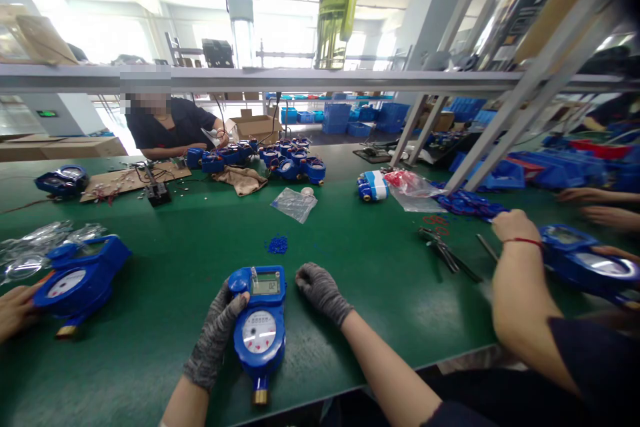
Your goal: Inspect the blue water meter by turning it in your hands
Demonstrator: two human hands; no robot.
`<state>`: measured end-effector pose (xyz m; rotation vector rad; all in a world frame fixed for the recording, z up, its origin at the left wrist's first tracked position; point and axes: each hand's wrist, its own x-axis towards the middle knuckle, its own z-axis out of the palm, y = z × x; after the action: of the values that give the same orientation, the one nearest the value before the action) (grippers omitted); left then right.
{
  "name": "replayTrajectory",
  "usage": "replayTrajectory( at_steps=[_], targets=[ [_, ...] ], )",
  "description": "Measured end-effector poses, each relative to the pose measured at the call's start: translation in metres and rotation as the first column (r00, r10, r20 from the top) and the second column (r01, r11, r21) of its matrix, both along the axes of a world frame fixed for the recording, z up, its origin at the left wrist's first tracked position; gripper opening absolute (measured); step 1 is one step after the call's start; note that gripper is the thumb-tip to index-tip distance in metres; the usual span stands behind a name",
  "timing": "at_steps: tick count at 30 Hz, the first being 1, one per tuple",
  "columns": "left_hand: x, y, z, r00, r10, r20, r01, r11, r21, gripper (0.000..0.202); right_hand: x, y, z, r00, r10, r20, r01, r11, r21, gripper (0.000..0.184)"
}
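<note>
A blue water meter (260, 323) with a white dial and a small display lies on the green table (165, 293) right in front of me. My left hand (220, 327), in a grey knit glove, grips the meter's left side with the thumb near its top cap. To the right of the meter's top, my right hand (320, 290), also gloved, rests knuckles-down on the table with its fingers curled under, holding nothing I can see. A small heap of blue bits (278, 245) lies just beyond the meter.
A co-worker's bare arm (520, 280) reaches in from the right beside pliers (443, 250) and another meter (585, 257). Another person's hand (15, 310) holds a meter (80, 277) at left. A seated person (165, 123) works behind several meters (285, 160). Plastic bags (295, 203) lie mid-table.
</note>
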<state>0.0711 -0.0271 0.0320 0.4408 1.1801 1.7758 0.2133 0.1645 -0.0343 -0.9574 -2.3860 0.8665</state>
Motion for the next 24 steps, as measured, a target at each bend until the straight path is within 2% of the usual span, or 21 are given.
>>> replayTrajectory(
  at_steps=[5,9,15,18,20,22,23,24],
  targets=[
    [0.003,-0.001,0.001,0.999,0.008,0.046,-0.008,1.000,-0.003,0.056,-0.005,-0.012,0.017,0.970,0.085,-0.226,-0.115,0.985,-0.126,0.010],
    [0.003,-0.001,0.002,0.998,0.008,0.057,-0.008,1.000,-0.002,0.054,-0.010,-0.018,0.024,0.980,0.105,-0.172,-0.124,0.986,-0.109,0.009],
    [0.001,0.000,0.001,1.000,0.001,0.028,-0.001,1.000,-0.013,0.055,-0.010,-0.024,0.027,0.990,0.119,-0.070,-0.117,0.993,0.033,0.010],
    [0.000,-0.001,0.000,1.000,0.000,0.019,0.001,1.000,-0.008,0.055,0.001,-0.029,0.027,0.977,0.211,-0.032,-0.201,0.961,0.189,0.017],
    [0.000,0.000,0.000,1.000,-0.001,0.016,0.001,1.000,-0.009,0.055,0.007,-0.031,0.025,0.960,0.276,-0.046,-0.259,0.940,0.221,0.022],
    [0.000,0.000,0.000,1.000,0.003,0.020,-0.003,1.000,-0.008,0.055,0.008,-0.028,0.022,0.958,0.258,-0.125,-0.245,0.964,0.108,0.023],
    [0.001,0.000,0.000,1.000,0.002,0.025,-0.002,1.000,-0.005,0.054,0.006,-0.026,0.019,0.960,0.211,-0.186,-0.216,0.976,-0.011,0.021],
    [0.001,0.000,-0.001,1.000,0.002,0.031,-0.002,1.000,-0.002,0.053,0.003,-0.024,0.017,0.957,0.147,-0.249,-0.192,0.967,-0.169,0.021]
  ],
)
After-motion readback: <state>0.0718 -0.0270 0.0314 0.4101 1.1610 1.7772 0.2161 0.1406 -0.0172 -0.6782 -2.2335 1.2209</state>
